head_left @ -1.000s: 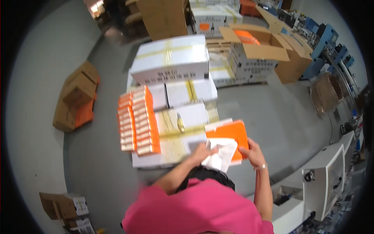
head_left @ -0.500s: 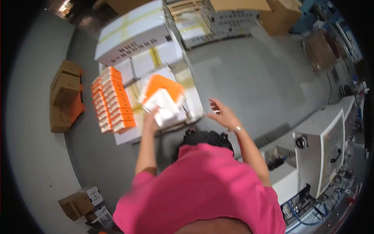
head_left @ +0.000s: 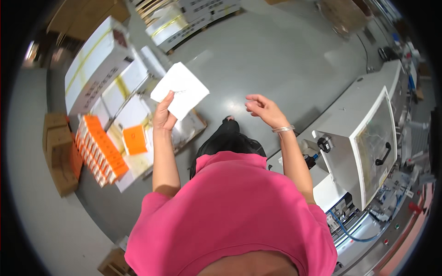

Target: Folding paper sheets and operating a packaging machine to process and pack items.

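Note:
My left hand (head_left: pixel 165 113) grips a flat white paper square (head_left: pixel 182 92) at its near edge, thumb on top. Faint marks show near its middle; I cannot tell whether it is one sheet or several. My right hand (head_left: pixel 267 110) is raised off to the right, fingers loosely bent and apart, with nothing in it. Left of my left forearm, an orange square piece (head_left: pixel 135 140) lies on the white cartons. Beside it stands a row of orange-and-white boxes (head_left: pixel 101 149), packed side by side.
Large white cartons with yellow tape (head_left: pixel 94 69) are stacked at the left. Brown cartons (head_left: pixel 60 154) stand by the wall. To my right is a grey machine with a windowed door (head_left: pixel 375 147). Grey floor (head_left: pixel 258 55) stretches ahead, with more cartons (head_left: pixel 202 14) beyond.
My view has swung right, away from the cartons. My left hand has lifted the white paper square off above them; the orange square piece now lies apart from it. My right hand stays empty.

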The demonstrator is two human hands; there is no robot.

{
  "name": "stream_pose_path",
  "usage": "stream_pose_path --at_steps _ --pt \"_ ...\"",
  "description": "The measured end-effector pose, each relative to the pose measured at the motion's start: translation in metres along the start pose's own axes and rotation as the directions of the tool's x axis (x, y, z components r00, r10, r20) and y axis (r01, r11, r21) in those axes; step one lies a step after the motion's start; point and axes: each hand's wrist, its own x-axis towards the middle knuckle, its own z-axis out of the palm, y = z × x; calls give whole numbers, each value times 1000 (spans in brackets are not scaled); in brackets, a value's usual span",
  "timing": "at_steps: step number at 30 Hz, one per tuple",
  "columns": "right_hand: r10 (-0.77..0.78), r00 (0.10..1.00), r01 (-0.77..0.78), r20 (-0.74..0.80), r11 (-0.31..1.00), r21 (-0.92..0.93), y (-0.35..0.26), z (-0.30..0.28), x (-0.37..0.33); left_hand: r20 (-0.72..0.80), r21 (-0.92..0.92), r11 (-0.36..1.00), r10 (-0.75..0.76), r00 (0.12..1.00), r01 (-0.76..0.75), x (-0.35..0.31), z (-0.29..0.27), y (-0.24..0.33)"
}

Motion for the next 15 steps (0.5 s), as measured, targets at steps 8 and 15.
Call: stream_pose_path --at_steps 8,15 --pt "-467 872 485 -146 786 383 -61 -108 78 347 600 788 -107 932 -134 151 189 -61" --pt "-387 834 488 -393 850 199 -121 -234 107 656 698 591 -302 692 -404 269 329 -88"
